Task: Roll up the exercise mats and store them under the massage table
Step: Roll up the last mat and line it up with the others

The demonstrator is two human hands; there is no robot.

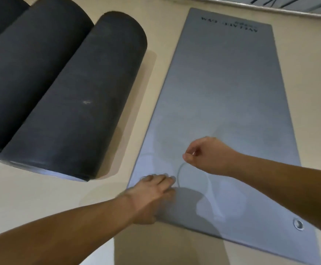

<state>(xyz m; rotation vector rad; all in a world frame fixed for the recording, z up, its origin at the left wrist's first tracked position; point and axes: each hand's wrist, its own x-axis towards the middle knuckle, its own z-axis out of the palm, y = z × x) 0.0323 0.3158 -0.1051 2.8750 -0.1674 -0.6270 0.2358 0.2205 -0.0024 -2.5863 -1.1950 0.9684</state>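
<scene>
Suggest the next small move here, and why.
Probably drop the right hand to the near edge of the flat grey exercise mat beside the left hand and fold it over to start rolling. The mat lies fully unrolled beside three dark rolled mats, and the right hand, seemingly pinching a thin pale cord, hovers above it.

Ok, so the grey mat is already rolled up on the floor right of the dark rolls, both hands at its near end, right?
No. The head view shows the grey mat lying flat, not rolled. The rest stands: it is on the floor right of the dark rolls, with the left hand and the right hand, pinching a thin cord, at its near end.
</scene>
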